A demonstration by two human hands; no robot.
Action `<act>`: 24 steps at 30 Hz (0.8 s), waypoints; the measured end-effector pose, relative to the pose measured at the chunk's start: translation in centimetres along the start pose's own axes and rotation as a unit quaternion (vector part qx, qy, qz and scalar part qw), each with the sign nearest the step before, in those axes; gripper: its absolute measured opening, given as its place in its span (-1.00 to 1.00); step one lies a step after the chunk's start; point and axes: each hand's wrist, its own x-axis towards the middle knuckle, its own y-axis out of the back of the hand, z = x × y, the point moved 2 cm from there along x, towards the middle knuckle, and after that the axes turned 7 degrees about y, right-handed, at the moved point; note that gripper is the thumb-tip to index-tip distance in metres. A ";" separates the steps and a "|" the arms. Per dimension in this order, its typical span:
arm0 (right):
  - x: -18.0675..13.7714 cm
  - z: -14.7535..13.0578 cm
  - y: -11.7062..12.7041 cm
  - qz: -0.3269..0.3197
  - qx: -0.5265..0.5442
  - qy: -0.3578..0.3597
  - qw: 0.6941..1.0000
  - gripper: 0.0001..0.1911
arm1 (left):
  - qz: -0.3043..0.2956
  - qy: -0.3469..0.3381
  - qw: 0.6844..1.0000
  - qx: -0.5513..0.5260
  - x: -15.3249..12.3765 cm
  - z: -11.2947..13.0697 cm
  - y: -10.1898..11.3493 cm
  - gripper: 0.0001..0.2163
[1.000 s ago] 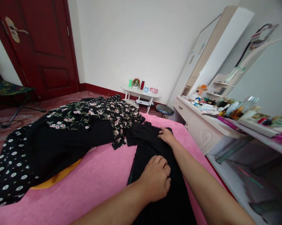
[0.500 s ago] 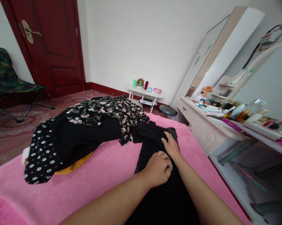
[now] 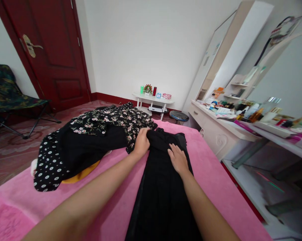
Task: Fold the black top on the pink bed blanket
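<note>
A long black garment (image 3: 161, 194) lies stretched out along the pink bed cover (image 3: 211, 177), running away from me. My left hand (image 3: 141, 142) is at its far left corner, fingers curled and gripping the bunched black cloth beside the floral garment. My right hand (image 3: 178, 158) lies flat on the black garment a little nearer, fingers stretched out, pressing the cloth down.
A pile of clothes sits to the left on the bed: a black floral garment (image 3: 110, 120), a black polka-dot piece (image 3: 47, 164), something yellow beneath. A cluttered dressing table (image 3: 226, 127) stands on the right. A small white table (image 3: 153, 100), a red door and a folding chair (image 3: 10, 97) stand beyond.
My left hand has moved from the middle of the black garment up to its far left corner and taken hold there. My right hand has slid slightly nearer and flattened.
</note>
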 end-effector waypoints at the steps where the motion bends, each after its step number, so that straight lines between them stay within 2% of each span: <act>1: 0.0 -0.1 0.0 0.004 0.002 0.001 1.000 -0.46 | -0.018 0.005 0.998 0.067 1.4 -0.9 0.1 -0.44; 4: -0.1 -0.1 0.1 0.014 0.005 0.005 1.000 -0.47 | -0.105 0.003 0.979 0.177 4.4 -2.7 -0.3 -0.35; 7: -0.3 -0.2 0.2 0.022 0.002 0.010 1.000 -0.48 | -0.179 -0.020 0.965 0.192 5.9 -2.9 -0.9 -0.35; 12: -0.3 -0.3 0.4 0.028 0.000 0.014 1.000 -0.49 | -0.286 -0.048 0.938 0.188 7.1 -1.8 -1.2 -0.69; 14: -0.3 -0.3 0.5 0.030 0.003 0.015 0.999 -0.49 | -0.319 -0.055 0.932 0.165 7.4 -1.3 -0.8 -0.77; 18: -0.3 -0.2 0.5 0.034 0.010 0.015 0.999 -0.50 | -0.357 -0.049 0.929 0.088 8.0 0.3 0.7 -0.97; 19: -0.3 -0.2 0.5 0.036 0.012 0.013 0.999 -0.50 | -0.355 -0.045 0.931 0.070 8.1 0.7 1.2 -0.95; 21: -0.3 -0.2 0.5 0.039 0.018 0.012 0.999 -0.50 | -0.340 -0.008 0.940 0.012 8.2 1.5 2.2 -0.82; 23: -0.3 -0.2 0.5 0.044 0.022 0.012 0.999 -0.51 | -0.335 0.078 0.936 -0.070 8.0 1.7 3.1 -0.79; 24: -0.3 -0.2 0.5 0.046 0.024 0.012 0.999 -0.51 | -0.346 0.135 0.923 -0.103 7.7 1.6 3.5 -0.80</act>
